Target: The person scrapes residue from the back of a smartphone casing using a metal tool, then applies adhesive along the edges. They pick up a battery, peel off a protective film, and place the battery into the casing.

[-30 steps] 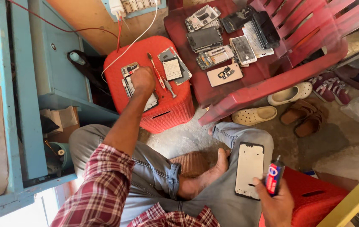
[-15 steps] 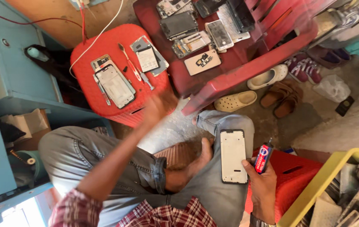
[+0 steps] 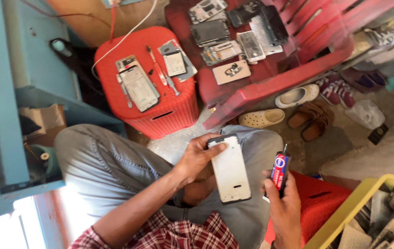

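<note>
Low in the middle of the frame we hold a white phone frame (image 3: 229, 169) over our lap, its long axis running nearly up and down the picture, the top end leaning slightly left, its pale flat face turned up toward us. Our left hand (image 3: 197, 159) has its grip closed on the upper left corner of the frame, thumb lying across the top edge and fingers tucked behind. Just right of it, our right hand (image 3: 285, 205) is wrapped around a small glue tube (image 3: 280, 169) with a red and blue label, held upright with its dark nozzle pointing toward the top of the picture; the tube stands just beside the frame's right edge, not touching it as far as we can tell. In the upper middle a red plastic stool (image 3: 153, 80) serves as a bench, carrying an opened phone (image 3: 138, 86), another phone part (image 3: 175, 63) and slim tools. To its right a red chair (image 3: 271, 69) holds more phone parts. Sandals (image 3: 262, 118) lie on the floor, and a yellow crate (image 3: 344, 216) sits at lower right
</note>
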